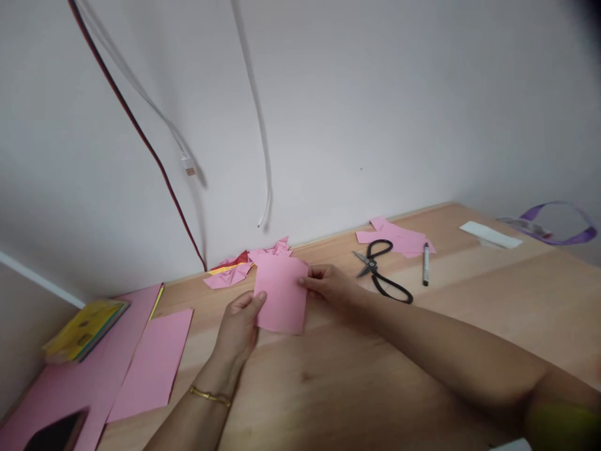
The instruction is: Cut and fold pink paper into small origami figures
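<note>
A folded pink paper piece [280, 293] is held upright above the wooden table [375, 363], between both my hands. My left hand [241, 326] pinches its lower left edge with thumb and fingers closed. My right hand [328, 285] grips its right edge near the top. Behind the paper lie crumpled pink, red and yellow scraps [230, 269] by the wall.
Black scissors [380, 270] and a marker pen [426, 264] lie right of my hands, with pink offcuts [399, 238] behind. Pink sheets [154, 363], a yellow paper pack [84, 329] and a dark phone [56, 432] sit left. Cables [141, 131] hang on the wall. A purple ribbon [558, 225] lies far right.
</note>
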Demonstrator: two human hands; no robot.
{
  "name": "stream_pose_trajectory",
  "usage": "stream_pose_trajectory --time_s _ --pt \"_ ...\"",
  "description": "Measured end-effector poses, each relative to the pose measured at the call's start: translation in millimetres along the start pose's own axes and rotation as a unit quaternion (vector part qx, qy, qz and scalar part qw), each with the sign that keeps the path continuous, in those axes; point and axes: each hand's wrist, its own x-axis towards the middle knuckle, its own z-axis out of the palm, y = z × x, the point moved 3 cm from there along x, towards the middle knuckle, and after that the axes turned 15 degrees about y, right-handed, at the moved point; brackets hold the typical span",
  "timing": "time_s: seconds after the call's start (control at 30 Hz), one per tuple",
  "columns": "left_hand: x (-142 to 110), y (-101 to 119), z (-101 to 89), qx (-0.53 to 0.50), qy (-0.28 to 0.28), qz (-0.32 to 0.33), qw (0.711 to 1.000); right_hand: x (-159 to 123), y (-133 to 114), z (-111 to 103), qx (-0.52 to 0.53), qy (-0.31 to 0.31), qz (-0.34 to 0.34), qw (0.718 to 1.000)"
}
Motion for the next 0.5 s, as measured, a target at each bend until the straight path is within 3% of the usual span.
stream_pose_trajectory --time_s 0.13,0.23,0.5 --pt "0.9 -0.6 -2.6 -0.013 0.035 -0.006 0.999 -2.6 -6.4 3.4 -0.004 0.009 -0.038 0.999" --pt "2.0 -0.6 -4.3 -0.004 0.029 -0.010 1.000 -5.0 -13.4 5.2 -0.005 0.005 -0.076 0.997" --pt "-7.6 -0.2 -1.5 0.027 0.019 0.008 0.999 -4.1 -11.1 0.8 0.067 0.054 -0.056 0.995"
